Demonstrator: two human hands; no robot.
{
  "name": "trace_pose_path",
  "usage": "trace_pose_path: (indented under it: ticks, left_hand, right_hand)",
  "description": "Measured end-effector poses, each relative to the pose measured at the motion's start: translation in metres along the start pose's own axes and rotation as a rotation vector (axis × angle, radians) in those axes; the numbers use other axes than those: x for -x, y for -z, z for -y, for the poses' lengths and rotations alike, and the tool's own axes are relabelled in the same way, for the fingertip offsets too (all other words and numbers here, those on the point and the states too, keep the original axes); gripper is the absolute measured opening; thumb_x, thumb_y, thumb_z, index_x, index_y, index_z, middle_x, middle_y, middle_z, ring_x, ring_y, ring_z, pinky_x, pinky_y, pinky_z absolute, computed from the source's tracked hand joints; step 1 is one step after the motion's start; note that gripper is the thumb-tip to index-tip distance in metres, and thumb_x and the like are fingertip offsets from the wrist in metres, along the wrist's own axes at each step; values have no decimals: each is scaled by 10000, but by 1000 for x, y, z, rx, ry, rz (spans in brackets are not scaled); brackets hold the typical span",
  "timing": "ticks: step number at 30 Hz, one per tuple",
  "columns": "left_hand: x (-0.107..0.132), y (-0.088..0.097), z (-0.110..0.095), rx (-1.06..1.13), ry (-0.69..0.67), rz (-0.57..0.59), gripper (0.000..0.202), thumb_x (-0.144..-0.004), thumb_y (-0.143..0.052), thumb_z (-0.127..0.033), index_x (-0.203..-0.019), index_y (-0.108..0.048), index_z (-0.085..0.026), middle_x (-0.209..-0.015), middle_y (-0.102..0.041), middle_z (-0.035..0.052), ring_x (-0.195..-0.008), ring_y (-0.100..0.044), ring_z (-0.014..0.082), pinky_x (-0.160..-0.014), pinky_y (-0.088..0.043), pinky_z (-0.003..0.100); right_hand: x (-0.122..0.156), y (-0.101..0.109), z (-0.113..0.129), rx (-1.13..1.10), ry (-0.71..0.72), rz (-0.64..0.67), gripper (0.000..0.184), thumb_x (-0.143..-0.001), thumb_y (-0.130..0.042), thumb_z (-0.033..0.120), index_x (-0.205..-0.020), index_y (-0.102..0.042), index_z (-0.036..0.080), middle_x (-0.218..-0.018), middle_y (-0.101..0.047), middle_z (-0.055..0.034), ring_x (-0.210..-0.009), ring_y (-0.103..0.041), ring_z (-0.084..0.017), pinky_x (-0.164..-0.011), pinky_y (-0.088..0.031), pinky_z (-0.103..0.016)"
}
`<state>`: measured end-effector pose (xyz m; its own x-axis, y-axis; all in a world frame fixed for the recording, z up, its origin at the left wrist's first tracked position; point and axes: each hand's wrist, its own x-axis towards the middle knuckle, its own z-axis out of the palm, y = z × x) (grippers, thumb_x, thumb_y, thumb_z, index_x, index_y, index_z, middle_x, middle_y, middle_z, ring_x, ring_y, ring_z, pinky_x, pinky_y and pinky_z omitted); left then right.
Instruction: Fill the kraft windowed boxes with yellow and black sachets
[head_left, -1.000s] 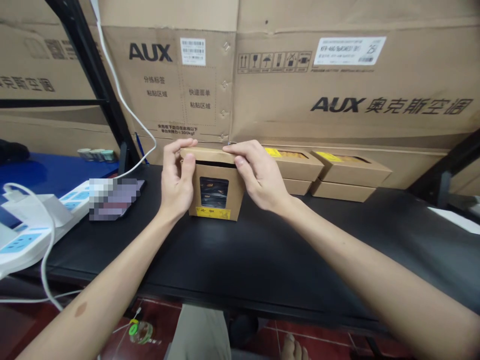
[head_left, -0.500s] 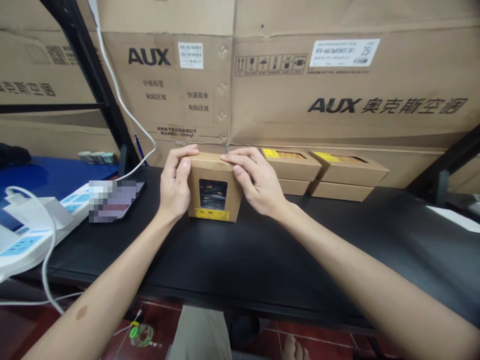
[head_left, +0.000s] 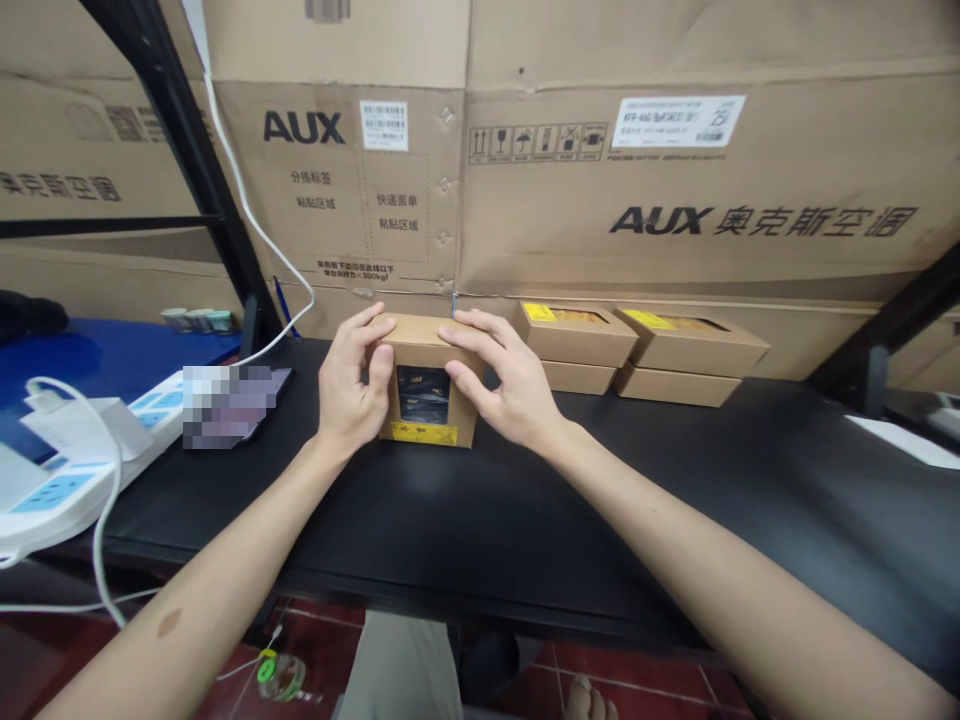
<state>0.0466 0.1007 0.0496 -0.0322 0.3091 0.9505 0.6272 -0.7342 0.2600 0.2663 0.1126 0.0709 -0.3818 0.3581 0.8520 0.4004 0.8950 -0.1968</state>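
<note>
The brown window box [head_left: 417, 352] stands upright on the desk [head_left: 450, 530], left of the middle and nearer the back edge than the front; its top lies flat, with black packets [head_left: 424, 397] behind the window. The left hand [head_left: 354, 378] and right hand [head_left: 511, 378] hold its upper corners, fingers clamped over the top and thumbs against the front, so closing looks done and release is not. Two two-high stacks of similar boxes, the left stack [head_left: 581, 342] and the right stack [head_left: 690, 352], sit along the back edge. The box's yellow label [head_left: 424, 433] is too blurred to read surely; the cardboard [head_left: 540, 235] behind reads "AUX 奥克斯空调", and its white sticker [head_left: 679, 123] seems to show "25"
</note>
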Motion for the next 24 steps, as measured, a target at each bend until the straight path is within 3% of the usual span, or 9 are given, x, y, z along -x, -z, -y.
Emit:
trace_pose_path:
  ticks: [4,7,9,12,16,20,24]
  left_hand:
    - [9,-4,6,-53,3,67,530,-998,-578,-510,-1455,-489,-258,-1516,-580,150,-1444,-542,291,-1207,-424,523]
    - [16,-11,11,13,157,135,927,-919,-677,-583,-1628,-179,-253,-1539,-539,212,-1419,-566,330,-1151,-480,543]
    - [19,-15,15,57,269,225,1029,-892,-709,-583,-1646,-103,-233,-1504,-566,236,-1372,-608,352,-1113,-510,560]
    - [21,-17,18,56,359,328,898,-892,-713,-503,-1604,-253,-207,-1500,-575,239,-1347,-624,365,-1106,-515,579]
    - [21,-18,16,-46,426,434,683,-867,-709,-395,-1464,-449,-188,-1461,-591,208,-1281,-651,339,-1042,-557,539]
    - [16,-16,12,-227,592,462,475,-876,-686,-422,-1263,-567,-174,-1326,-641,185,-1014,-712,284,-937,-575,500]
    - [6,-8,12,-271,651,463,180,-909,-618,-375,-940,-619,-198,-1066,-702,113,-831,-672,232,-903,-553,461]
  right_hand:
    - [3,0,2,-8,-33,24,398,-1008,-576,413,-1382,-614,282,-1521,-556,-130,-1419,-548,-248,-1211,-442,-535]
    - [3,3,-1,29,-68,7,426,-991,-601,410,-1391,-605,261,-1484,-571,-143,-1403,-560,-257,-1204,-448,-540]
    - [2,6,-5,61,-115,-26,422,-977,-629,414,-1370,-619,259,-1432,-602,-142,-1377,-577,-261,-1200,-451,-545]
    - [-3,9,-10,89,-234,-77,439,-947,-673,422,-1349,-625,253,-1371,-639,-141,-1319,-608,-278,-1167,-476,-558]
    - [-8,13,-13,141,-477,-75,554,-917,-677,483,-1370,-609,172,-1351,-625,-205,-1245,-638,-344,-1068,-526,-599]
    - [-9,18,-4,248,-650,73,667,-944,-585,566,-1464,-550,149,-1373,-582,-256,-1172,-667,-392,-986,-537,-649]
    - [3,22,9,413,-763,305,635,-1012,-483,537,-1462,-555,96,-1341,-632,-234,-1263,-612,-391,-1044,-514,-571]
